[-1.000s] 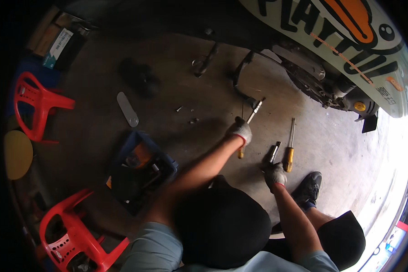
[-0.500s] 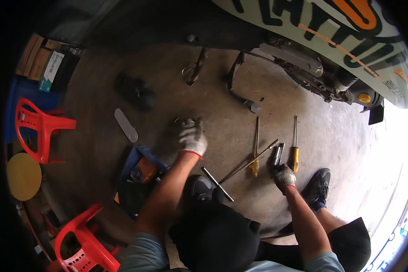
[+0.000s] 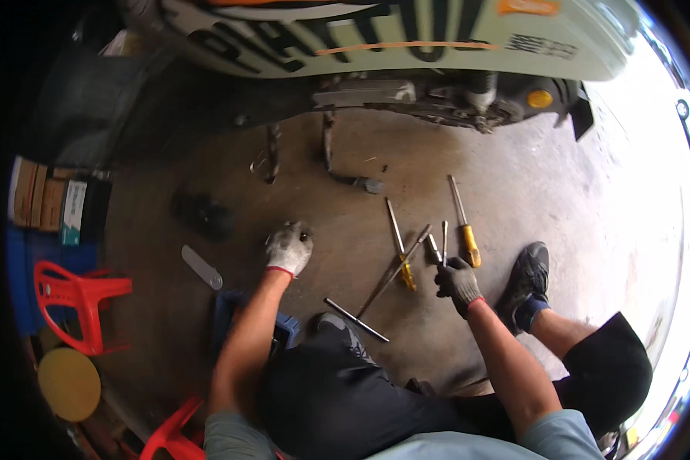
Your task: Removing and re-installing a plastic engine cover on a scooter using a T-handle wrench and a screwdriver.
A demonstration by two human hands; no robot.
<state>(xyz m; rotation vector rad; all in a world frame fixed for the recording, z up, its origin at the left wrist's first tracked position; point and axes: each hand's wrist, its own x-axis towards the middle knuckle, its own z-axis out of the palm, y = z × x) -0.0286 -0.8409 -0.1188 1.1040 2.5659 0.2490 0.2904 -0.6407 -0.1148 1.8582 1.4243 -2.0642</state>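
T-handle wrench nearest me, on flr, across a ylw screwdriver. My R hand: fingers curled round slim metal tools' lower ends. L hand: fingers bent, can't tell if pinching. Motorbike beyond.

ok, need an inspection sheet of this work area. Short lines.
Surface: grey-brown floor, darker patches, glare at right.
Job's things: two slim metal tools at the right hand's fingers; two yellow-handled screwdrivers; long metal rod crossing the left screwdriver; metal bar at its lower end.
Clutter: grey flat piece; dark object, kind unclear; blue container partly behind the left forearm.
Hands: both gloved. Left hand over the floor, grip unclear; right hand at the metal tools, grip unclear.
Cables: nothing seen.
Surroundings: vehicle with pale panel; red plastic chairs; boxes; yellow disc.
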